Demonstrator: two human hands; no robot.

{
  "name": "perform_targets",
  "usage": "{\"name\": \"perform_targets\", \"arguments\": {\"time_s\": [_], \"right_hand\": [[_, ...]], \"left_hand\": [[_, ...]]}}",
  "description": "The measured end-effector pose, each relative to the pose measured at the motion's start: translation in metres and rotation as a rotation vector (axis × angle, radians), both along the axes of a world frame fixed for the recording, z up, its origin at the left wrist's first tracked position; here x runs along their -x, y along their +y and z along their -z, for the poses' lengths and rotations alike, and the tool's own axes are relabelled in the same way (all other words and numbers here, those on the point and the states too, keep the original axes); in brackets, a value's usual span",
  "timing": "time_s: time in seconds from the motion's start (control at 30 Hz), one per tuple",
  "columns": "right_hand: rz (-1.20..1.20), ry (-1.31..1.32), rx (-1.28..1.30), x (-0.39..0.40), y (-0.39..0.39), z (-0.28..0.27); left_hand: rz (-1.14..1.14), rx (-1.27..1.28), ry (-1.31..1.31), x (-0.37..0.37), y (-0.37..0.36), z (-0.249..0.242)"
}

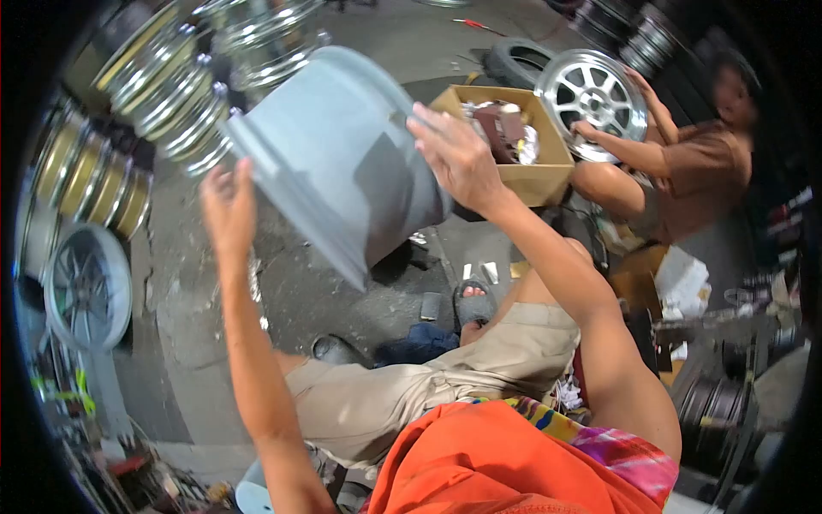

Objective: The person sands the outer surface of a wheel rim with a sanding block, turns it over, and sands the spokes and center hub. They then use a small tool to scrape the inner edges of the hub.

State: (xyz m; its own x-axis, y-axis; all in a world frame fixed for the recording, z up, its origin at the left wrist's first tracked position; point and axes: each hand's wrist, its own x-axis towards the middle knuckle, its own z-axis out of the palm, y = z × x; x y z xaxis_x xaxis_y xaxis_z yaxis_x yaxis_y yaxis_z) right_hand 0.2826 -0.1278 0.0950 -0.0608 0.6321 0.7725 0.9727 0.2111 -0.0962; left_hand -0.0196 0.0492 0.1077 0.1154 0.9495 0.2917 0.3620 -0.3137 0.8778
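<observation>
A large grey wheel rim (pixel 342 146) is tilted in front of me, its smooth outer barrel facing up toward me. My right hand (pixel 458 158) is on its right edge, fingers bent over the lip. On the other side, my left hand (pixel 229 210) is raised beside the rim's left edge, fingers apart and slightly curled, the fingertips close to the lip. Motion smears the rim and that hand a little. The underside of the rim is hidden.
Stacked shiny rims (pixel 163 86) stand at upper left, with a grey spoked wheel (pixel 87 287) below. To the right, a person (pixel 702 171) holds a silver spoked wheel (pixel 592 104) beside a cardboard box (pixel 539 184). A tyre (pixel 518 62) lies behind. Dark cloth (pixel 419 344) lies between my feet.
</observation>
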Motion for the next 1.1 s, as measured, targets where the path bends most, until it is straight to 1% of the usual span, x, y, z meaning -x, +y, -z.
{"name": "perform_targets", "arguments": {"time_s": [0.03, 0.07, 0.1, 0.13, 0.17, 0.2, 0.23, 0.3, 0.37, 0.43, 0.47, 0.5, 0.53, 0.57, 0.6, 0.63, 0.67, 0.73, 0.77, 0.8, 0.83, 0.9, 0.93, 1.0, 1.03, 1.1], "right_hand": [[-0.046, 0.006, 0.003, 0.013, 0.005, 0.012], [-0.098, -0.102, 0.066, 0.024, 0.011, 0.030], [-0.148, -0.216, 0.123, 0.031, 0.019, 0.040], [-0.150, -0.213, 0.128, 0.033, 0.026, 0.040], [-0.185, -0.219, 0.125, 0.032, 0.039, 0.034], [-0.160, -0.220, 0.090, 0.026, 0.058, 0.024], [-0.124, -0.216, 0.059, 0.021, 0.078, 0.016], [-0.088, -0.162, -0.017, 0.004, 0.144, 0.003], [0.054, -0.135, 0.203, 0.012, 0.198, -0.027], [0.091, -0.127, 0.390, 0.023, 0.258, -0.024], [0.076, -0.138, 0.388, 0.042, 0.265, -0.024], [0.012, -0.047, 0.403, 0.063, 0.264, -0.022], [-0.045, 0.047, 0.421, 0.081, 0.256, -0.019], [-0.081, 0.034, 0.252, 0.099, 0.238, -0.007], [-0.117, 0.019, 0.085, 0.114, 0.210, 0.008], [-0.104, 0.042, 0.061, 0.125, 0.172, 0.019], [-0.093, 0.068, 0.037, 0.133, 0.130, 0.029], [-0.047, -0.021, 0.163, 0.136, 0.044, 0.077], [-0.073, -0.129, 0.193, 0.123, 0.014, 0.102], [-0.094, -0.237, 0.222, 0.106, -0.004, 0.117], [-0.089, -0.310, 0.202, 0.095, -0.007, 0.105], [-0.147, -0.250, 0.159, 0.077, 0.017, 0.075], [-0.099, -0.217, 0.117, 0.071, 0.044, 0.057], [0.019, -0.102, 0.065, 0.068, 0.112, 0.010], [-0.026, -0.050, 0.036, 0.060, 0.152, -0.006], [-0.026, -0.113, 0.159, 0.046, 0.236, -0.016]], "left_hand": [[0.044, -0.043, 0.059, 0.000, 0.016, 0.027], [0.087, -0.053, 0.049, -0.011, 0.001, 0.018], [0.177, 0.050, 0.103, -0.014, -0.010, 0.007], [0.188, 0.053, 0.064, -0.021, -0.018, 0.015], [0.139, -0.113, 0.043, -0.028, -0.017, 0.034], [0.172, 0.136, -0.026, -0.030, -0.030, 0.018], [0.182, 0.079, -0.022, -0.030, -0.026, 0.027], [0.215, 0.071, -0.070, -0.030, -0.022, 0.031], [0.235, 0.077, -0.113, -0.031, -0.023, 0.031], [0.236, 0.077, -0.167, -0.030, -0.020, 0.032], [0.226, 0.037, -0.170, -0.029, -0.016, 0.036], [0.216, -0.001, -0.171, -0.030, -0.010, 0.043], [0.256, 0.024, -0.236, -0.030, 0.003, 0.058], [0.253, 0.026, -0.242, -0.026, 0.003, 0.052], [0.311, 0.092, -0.303, -0.022, 0.002, 0.039], [0.367, 0.156, -0.364, -0.018, 0.002, 0.033], [0.336, 0.138, -0.367, -0.018, 0.009, 0.041], [0.277, 0.144, -0.354, -0.019, 0.019, 0.053], [0.228, 0.143, -0.335, -0.019, 0.021, 0.055], [0.222, 0.114, -0.297, -0.020, 0.011, 0.044], [0.224, 0.118, -0.292, -0.022, 0.002, 0.040], [0.126, 0.167, -0.204, -0.026, -0.016, 0.034], [0.071, 0.115, -0.212, -0.027, -0.030, 0.030], [0.068, 0.142, -0.221, -0.030, -0.041, 0.029], [0.060, 0.170, -0.236, -0.031, -0.045, 0.028], [0.064, 0.181, -0.184, -0.029, -0.043, 0.023]]}}
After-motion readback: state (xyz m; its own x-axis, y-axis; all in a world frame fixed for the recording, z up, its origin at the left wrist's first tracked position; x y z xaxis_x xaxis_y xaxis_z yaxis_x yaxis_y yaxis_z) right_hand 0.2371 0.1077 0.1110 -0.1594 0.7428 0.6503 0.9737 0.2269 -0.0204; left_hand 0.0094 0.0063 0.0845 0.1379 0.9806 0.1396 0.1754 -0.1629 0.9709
